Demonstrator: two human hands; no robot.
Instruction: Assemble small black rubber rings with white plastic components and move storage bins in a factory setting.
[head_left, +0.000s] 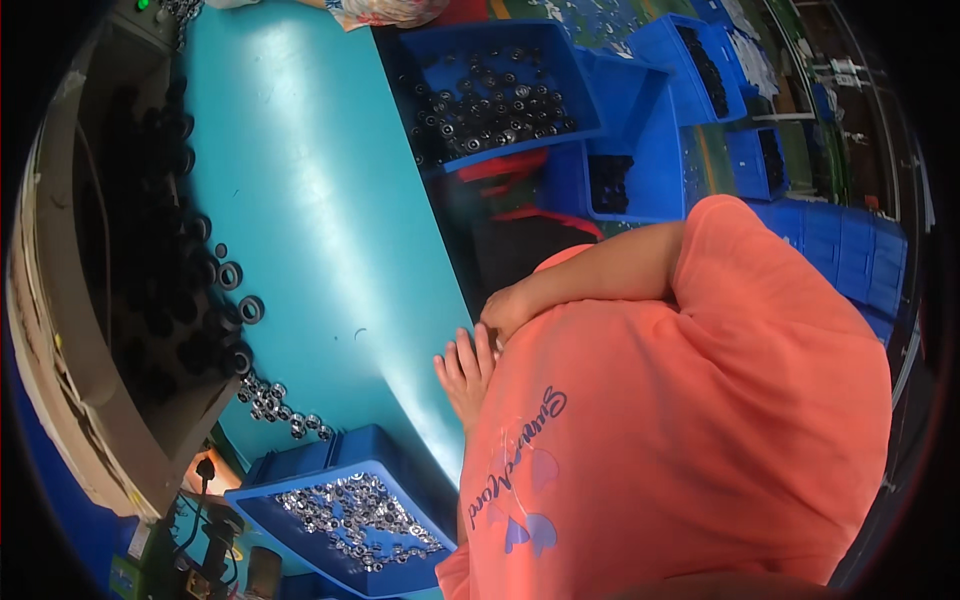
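Head view. Camera is turned sharply, so the person's own coral shirt (690, 440) fills the lower right.

Left hand (467, 368): fingers straight and lying close together, flat against the edge of the turquoise table (320, 200), just beside the shirt. It pinches nothing.

Right hand (507, 310): curled loosely, knuckles showing, sitting just above the left hand's fingertips and touching or nearly touching them. Cannot tell whether anything is inside the curl. The bare forearm runs from it up to the right into the short sleeve.

Nearest parts: a small loose heap of shiny metal rings (280, 400) on the table, left of the hands and well apart from them. Black rubber rings (240, 290) lie scattered further up the table, at the mouth of a cardboard box (90, 330) holding many more dark ones.

Lower centre: blue bin (300, 500) holding shiny metal rings, off the table's near end. Upper centre: second blue bin (560, 90) with dark round parts, beyond the table's far edge. More blue bins (850, 260) stacked at right.

Top edge: part of another person's patterned sleeve (385, 10).
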